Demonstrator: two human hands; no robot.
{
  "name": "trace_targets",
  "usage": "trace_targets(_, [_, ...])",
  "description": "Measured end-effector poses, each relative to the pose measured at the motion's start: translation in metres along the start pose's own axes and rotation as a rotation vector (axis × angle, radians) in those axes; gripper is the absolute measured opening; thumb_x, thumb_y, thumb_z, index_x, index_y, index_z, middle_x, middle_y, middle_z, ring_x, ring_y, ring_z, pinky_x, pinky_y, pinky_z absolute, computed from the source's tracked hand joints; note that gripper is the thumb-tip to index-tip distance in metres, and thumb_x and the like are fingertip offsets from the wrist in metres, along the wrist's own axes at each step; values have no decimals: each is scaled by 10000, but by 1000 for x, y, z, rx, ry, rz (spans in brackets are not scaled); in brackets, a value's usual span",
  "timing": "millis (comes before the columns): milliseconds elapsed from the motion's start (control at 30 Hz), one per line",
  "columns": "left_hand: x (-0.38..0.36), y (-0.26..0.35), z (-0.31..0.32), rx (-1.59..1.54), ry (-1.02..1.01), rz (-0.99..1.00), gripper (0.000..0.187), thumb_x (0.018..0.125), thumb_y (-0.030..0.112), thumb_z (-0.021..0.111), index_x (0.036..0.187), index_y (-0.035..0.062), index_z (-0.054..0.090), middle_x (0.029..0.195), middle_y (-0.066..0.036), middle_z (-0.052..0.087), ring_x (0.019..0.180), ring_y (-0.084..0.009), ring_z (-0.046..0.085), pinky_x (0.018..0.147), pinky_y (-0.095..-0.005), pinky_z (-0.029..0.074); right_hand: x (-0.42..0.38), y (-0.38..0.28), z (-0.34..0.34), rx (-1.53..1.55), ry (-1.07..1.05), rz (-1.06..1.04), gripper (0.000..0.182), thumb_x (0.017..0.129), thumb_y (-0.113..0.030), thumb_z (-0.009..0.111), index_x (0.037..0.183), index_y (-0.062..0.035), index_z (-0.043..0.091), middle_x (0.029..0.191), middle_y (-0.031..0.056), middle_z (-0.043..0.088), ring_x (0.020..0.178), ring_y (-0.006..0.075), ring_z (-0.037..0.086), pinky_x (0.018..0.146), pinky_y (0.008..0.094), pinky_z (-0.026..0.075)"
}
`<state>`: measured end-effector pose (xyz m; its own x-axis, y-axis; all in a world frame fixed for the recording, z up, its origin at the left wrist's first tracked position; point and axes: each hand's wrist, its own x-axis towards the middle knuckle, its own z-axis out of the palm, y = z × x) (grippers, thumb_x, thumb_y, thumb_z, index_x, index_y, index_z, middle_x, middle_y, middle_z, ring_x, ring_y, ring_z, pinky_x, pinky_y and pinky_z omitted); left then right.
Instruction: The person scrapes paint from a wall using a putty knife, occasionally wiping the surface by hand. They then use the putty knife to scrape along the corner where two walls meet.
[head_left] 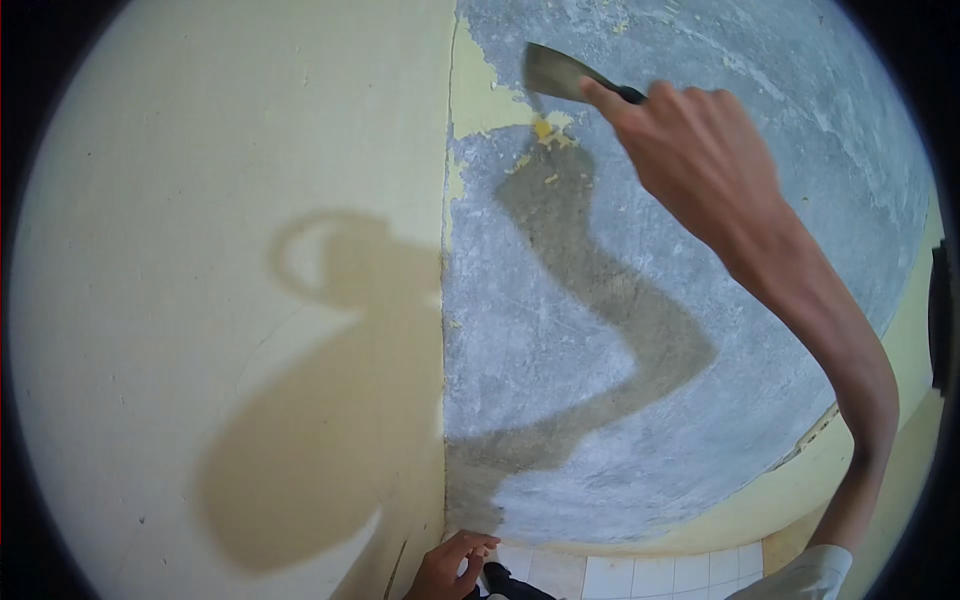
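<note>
Right hand (700, 140): closed around the handle of a scraper (555, 72), index finger laid forward onto the blade. Good for pressure control. Scraper is at the far end of the wall, just right of the leftover yellow paint (478, 85); can't tell if the edge touches the surface.

Below the blade, ragged flakes (545, 130) sit on the bare grey wall (540, 345). To do this well, probably set the blade at a low angle, get the edge under a lifted paint border and push in short strokes; too steep would likely gouge the grey.

Arm's shadow (590, 265) crosses the grey and reaches the flakes, so a slight shift of stance might light them better.

Further left, the paint runs up to the corner with the cream wall (200, 150). Lighter pressure there, I'd say, to spare that coat.

Left hand (455, 562): near edge, low by the corner, fingers bent, partly cut off; can't tell if it holds anything. Floor tiles (650, 577) to its right.
</note>
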<state>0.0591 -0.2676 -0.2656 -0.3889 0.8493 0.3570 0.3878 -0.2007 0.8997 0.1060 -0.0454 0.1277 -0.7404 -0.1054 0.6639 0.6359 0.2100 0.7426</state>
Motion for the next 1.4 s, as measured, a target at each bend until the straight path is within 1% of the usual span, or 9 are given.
trace_targets(167, [-2,17,-5,87,24,77,188,887,-55,531,1032,19,623,961,-112,656,833,-171,658,731,-283,524,12,-19,11,197,207,-37,77,775,-16,658,709,-53,675,640,76,657,601,177,672,478,292,507])
trace_targets(433, [-29,-4,-6,132,143,102,234,876,-77,496,1063,15,603,945,-128,608,792,-234,605,723,-312,493,4,-28,-8,232,78,87,44,745,-12,660,709,-34,671,664,105,671,632,201,685,479,292,505])
trace_targets(500, [-29,2,-10,99,121,67,202,895,-54,488,1049,13,601,957,-132,605,811,-237,599,737,-320,490,-8,-28,-13,230,-41,82,422,817,22,562,1230,-48,612,641,131,631,542,237,630,464,344,485])
trace_targets(633, [-24,11,-8,96,95,50,186,885,-41,544,1040,22,624,930,-99,638,769,-166,630,692,-291,519,3,-28,-12,261,-45,91,370,816,13,568,1178,-33,630,640,133,627,557,247,635,479,355,491])
trace_targets(700, [-24,9,-5,206,40,142,211,875,-44,548,1058,29,624,926,-97,632,755,-171,619,686,-292,512,-2,-33,-16,231,62,61,29,749,-15,663,749,-40,676,655,118,663,628,203,688,468,286,499])
trace_targets(1033, [-35,20,1,140,3,142,208,886,-34,541,1069,21,622,980,-117,620,776,-174,625,697,-288,520,-7,-40,-7,291,93,132,41,805,-22,628,810,-11,667,631,107,653,582,213,674,446,307,499])
trace_targets(1100, [-38,15,1,43,69,107,222,874,-38,550,1074,24,624,996,-115,620,780,-170,629,704,-287,520,-12,-23,-16,266,-138,158,44,799,-17,627,823,-10,663,645,117,655,591,218,677,453,311,504])
trace_targets(1233, [-34,8,-5,108,105,109,233,867,-48,547,1073,25,627,992,-108,619,788,-164,632,708,-287,521,3,-34,-6,191,105,83,64,801,-13,617,834,-27,670,664,116,661,633,240,688,489,313,519])
trace_targets(1400, [-32,9,-11,138,108,102,234,859,-57,547,1062,25,632,974,-105,620,787,-169,644,700,-286,518,11,-15,-1,199,69,76,41,790,-9,627,801,-25,663,674,120,661,653,243,690,507,320,528])
